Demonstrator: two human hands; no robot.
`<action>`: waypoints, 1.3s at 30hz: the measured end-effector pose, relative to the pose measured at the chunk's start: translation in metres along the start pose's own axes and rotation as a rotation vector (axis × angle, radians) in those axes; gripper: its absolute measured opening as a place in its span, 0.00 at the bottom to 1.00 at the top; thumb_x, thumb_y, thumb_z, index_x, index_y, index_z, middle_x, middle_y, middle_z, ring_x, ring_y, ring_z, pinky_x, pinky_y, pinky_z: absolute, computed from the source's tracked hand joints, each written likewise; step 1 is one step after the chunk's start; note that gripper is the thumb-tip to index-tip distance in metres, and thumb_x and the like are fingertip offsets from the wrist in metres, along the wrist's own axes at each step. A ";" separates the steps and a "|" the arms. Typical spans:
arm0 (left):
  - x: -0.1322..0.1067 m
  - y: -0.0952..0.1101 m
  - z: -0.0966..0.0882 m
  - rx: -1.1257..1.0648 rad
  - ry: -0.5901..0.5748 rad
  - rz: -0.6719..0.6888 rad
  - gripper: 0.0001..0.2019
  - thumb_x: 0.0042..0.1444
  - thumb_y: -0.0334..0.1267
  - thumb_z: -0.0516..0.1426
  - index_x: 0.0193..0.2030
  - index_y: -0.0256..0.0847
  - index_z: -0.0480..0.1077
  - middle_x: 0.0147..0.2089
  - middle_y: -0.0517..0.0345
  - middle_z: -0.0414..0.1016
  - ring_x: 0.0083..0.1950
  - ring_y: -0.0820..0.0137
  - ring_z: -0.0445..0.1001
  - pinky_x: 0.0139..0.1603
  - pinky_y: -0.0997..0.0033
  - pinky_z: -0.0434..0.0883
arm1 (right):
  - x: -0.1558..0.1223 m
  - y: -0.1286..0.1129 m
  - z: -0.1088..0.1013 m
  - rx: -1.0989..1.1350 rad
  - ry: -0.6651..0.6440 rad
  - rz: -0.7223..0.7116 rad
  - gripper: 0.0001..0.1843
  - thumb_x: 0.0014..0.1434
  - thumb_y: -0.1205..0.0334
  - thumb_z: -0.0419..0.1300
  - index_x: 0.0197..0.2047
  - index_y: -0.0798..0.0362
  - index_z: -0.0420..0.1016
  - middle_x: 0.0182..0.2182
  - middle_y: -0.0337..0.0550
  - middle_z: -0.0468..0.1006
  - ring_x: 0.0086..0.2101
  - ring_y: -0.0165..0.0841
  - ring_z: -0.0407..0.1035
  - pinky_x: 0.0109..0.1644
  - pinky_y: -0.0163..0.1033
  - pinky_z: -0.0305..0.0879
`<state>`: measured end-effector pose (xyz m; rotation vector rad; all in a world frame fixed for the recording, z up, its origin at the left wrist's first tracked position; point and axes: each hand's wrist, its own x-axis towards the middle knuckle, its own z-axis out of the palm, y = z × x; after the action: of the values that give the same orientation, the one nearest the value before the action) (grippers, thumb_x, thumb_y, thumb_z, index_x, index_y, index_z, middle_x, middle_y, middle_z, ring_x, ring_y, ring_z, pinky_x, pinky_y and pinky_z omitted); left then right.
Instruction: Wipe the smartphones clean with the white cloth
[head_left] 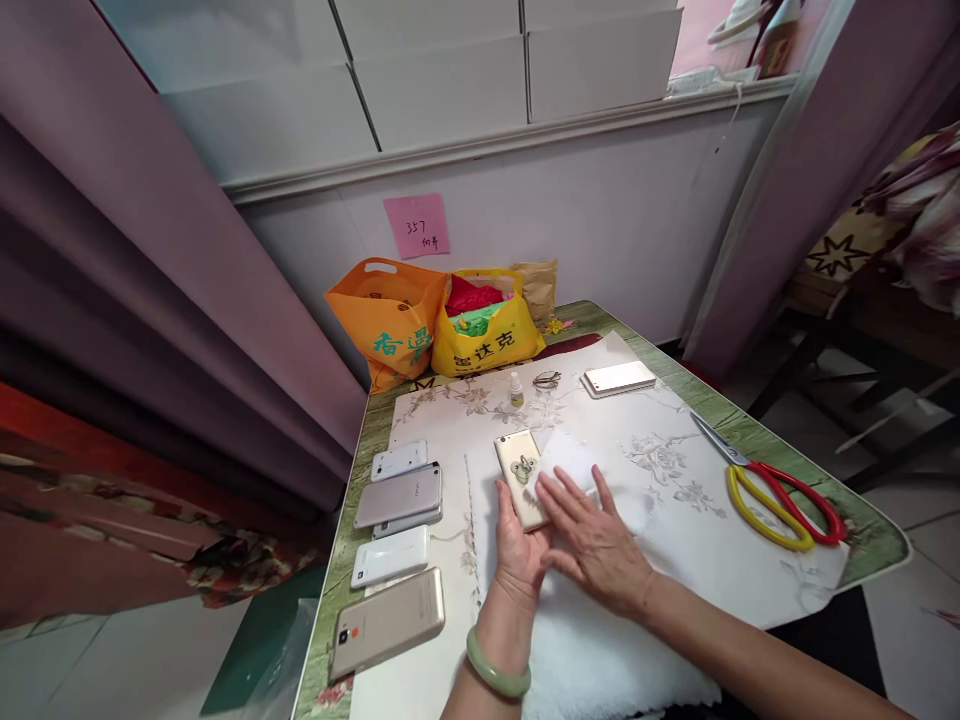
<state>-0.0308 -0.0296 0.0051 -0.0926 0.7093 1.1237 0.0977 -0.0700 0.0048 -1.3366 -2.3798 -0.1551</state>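
Left hand [521, 553] cradles gold phone [508, 452]; right hand [600, 550], fingers spread, presses white cloth [571, 460] against it, wiping seemingly underway. Left-side phones [403, 495], far-right phones [621, 378] lie unheld.

smooth metallic-look ph. [519, 488], glossy plas. scissor handles [784, 512]

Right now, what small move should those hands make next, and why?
I'd probably slide the white wipe toward the far end of the gold phone. The right grip lies on the wipe, which overlaps only the phone's right side; the far end shows uncovered, and the left grip supports the phone's near end.
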 end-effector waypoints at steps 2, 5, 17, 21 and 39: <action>0.000 0.000 -0.002 0.008 0.001 -0.027 0.26 0.58 0.56 0.57 0.52 0.34 0.75 0.46 0.43 0.81 0.51 0.57 0.78 0.56 0.57 0.74 | 0.000 -0.004 0.001 0.029 -0.031 -0.119 0.49 0.63 0.30 0.41 0.73 0.57 0.42 0.68 0.52 0.55 0.67 0.47 0.48 0.70 0.61 0.19; 0.000 0.000 -0.003 0.015 -0.013 -0.006 0.26 0.59 0.55 0.56 0.52 0.35 0.74 0.47 0.44 0.81 0.51 0.58 0.78 0.55 0.59 0.74 | 0.000 -0.003 0.005 0.022 -0.013 -0.073 0.43 0.66 0.34 0.41 0.73 0.54 0.41 0.67 0.49 0.58 0.66 0.45 0.52 0.69 0.62 0.17; -0.002 0.000 0.003 0.000 0.011 0.011 0.26 0.60 0.56 0.55 0.53 0.35 0.74 0.49 0.45 0.80 0.51 0.61 0.78 0.55 0.63 0.74 | 0.000 0.000 0.006 -0.018 0.009 0.080 0.40 0.68 0.39 0.42 0.74 0.54 0.39 0.68 0.51 0.56 0.66 0.48 0.50 0.68 0.66 0.20; -0.003 0.000 0.000 0.008 0.013 -0.045 0.29 0.56 0.59 0.58 0.52 0.35 0.74 0.48 0.43 0.80 0.53 0.58 0.77 0.54 0.60 0.74 | 0.001 0.001 0.004 0.015 -0.029 -0.116 0.46 0.65 0.33 0.43 0.73 0.55 0.40 0.68 0.51 0.57 0.67 0.47 0.48 0.70 0.63 0.22; -0.006 -0.001 0.003 0.071 -0.012 -0.011 0.24 0.59 0.53 0.57 0.55 0.37 0.73 0.55 0.46 0.77 0.54 0.60 0.77 0.52 0.65 0.76 | 0.003 0.009 -0.003 -0.052 0.013 -0.007 0.44 0.65 0.35 0.45 0.73 0.55 0.43 0.68 0.49 0.56 0.67 0.49 0.47 0.69 0.65 0.23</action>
<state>-0.0301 -0.0335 0.0101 -0.0294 0.7360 1.0869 0.1044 -0.0635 0.0081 -1.3468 -2.3851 -0.2277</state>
